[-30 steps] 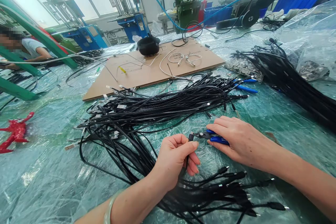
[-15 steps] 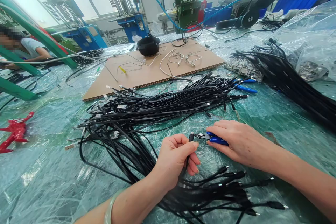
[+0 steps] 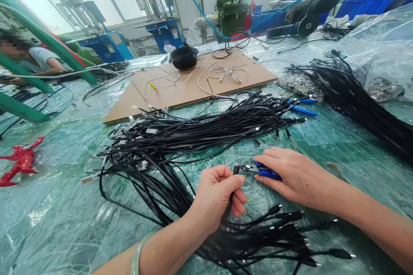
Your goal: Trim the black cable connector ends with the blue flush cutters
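My left hand [image 3: 219,193] pinches a black cable [image 3: 236,170] just below its connector end, which points up. Around the blue-handled cutters [image 3: 269,174] my right hand [image 3: 287,174] is closed, and their metal jaws are at the cable's connector. Under and beside my left wrist lies a bundle of black cables [image 3: 258,236], with connector ends spread toward the lower right. Another bundle of black cables [image 3: 200,126] stretches across the table behind my hands.
Flat cardboard [image 3: 190,86] bears a black round object [image 3: 183,57] and pale cables. Blue-handled tools [image 3: 303,111] lie behind my right hand. More black cables [image 3: 364,99] are at right, a red figure [image 3: 23,161] at left. A person [image 3: 41,60] sits at far left.
The view has shifted very slightly. Both hands keep their hold on the cable and the cutters, with the jaws still at the connector.
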### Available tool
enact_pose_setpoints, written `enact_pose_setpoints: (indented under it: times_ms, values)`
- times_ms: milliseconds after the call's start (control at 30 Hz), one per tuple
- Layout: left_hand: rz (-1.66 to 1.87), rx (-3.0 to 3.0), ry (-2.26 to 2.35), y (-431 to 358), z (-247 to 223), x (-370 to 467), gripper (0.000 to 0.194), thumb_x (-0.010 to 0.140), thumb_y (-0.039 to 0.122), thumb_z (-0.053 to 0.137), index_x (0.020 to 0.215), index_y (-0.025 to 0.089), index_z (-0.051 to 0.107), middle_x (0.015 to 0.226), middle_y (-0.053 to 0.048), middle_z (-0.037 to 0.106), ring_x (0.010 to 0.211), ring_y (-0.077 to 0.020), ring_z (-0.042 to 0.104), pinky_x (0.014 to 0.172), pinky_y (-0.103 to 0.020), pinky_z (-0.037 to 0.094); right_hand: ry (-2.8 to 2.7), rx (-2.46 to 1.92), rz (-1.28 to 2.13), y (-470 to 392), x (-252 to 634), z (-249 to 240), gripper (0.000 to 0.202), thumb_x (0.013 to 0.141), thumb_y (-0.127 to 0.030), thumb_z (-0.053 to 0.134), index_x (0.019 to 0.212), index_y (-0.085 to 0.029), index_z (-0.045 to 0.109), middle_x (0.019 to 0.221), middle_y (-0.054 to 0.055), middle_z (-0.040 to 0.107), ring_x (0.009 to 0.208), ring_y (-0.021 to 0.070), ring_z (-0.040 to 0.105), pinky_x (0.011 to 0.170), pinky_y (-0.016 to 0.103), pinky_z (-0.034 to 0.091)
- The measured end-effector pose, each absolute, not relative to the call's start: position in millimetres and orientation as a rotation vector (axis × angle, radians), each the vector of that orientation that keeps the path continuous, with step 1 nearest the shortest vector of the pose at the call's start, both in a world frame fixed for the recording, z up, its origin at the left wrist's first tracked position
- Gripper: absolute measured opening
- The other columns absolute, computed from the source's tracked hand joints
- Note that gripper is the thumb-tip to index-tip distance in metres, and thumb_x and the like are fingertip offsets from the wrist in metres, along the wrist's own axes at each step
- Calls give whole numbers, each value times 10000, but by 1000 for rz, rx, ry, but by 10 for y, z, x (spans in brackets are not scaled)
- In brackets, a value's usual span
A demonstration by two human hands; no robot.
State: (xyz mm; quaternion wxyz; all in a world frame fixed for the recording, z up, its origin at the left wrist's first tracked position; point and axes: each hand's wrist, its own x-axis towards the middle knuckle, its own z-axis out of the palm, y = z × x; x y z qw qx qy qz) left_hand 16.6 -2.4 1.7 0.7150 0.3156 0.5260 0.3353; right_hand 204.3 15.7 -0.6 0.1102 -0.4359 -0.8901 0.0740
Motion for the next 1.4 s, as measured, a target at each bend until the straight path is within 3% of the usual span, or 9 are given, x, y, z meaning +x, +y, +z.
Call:
enact_pose_setpoints:
  times_ms: [300, 733, 1400]
  values:
    - [750, 709, 1165, -22, 16, 165, 277, 655, 275, 675, 543, 172, 443, 421, -15, 598, 292, -92, 487, 288, -152, 349, -2624, -1285, 157, 139, 2034, -17, 206, 851, -266, 520, 962, -132, 631, 864, 109, 647, 817, 260, 596, 673, 392, 496]
    - [749, 736, 1150, -20, -10, 153, 271, 657, 274, 678, 549, 169, 452, 425, -13, 597, 294, -86, 479, 296, -157, 363, -2610, -1330, 432, 175, 2056, -1, 265, 903, -320, 452, 1006, -146, 623, 882, 88, 662, 823, 229, 615, 712, 347, 464]
    - [758, 756, 1148, -24, 12, 164, 278, 665, 268, 672, 543, 171, 441, 426, -17, 597, 296, -81, 478, 293, -147, 349, -2654, -1315, 188, 150, 2025, 39, 202, 861, -276, 520, 960, -139, 629, 803, 73, 619, 730, 213, 560, 626, 321, 421]
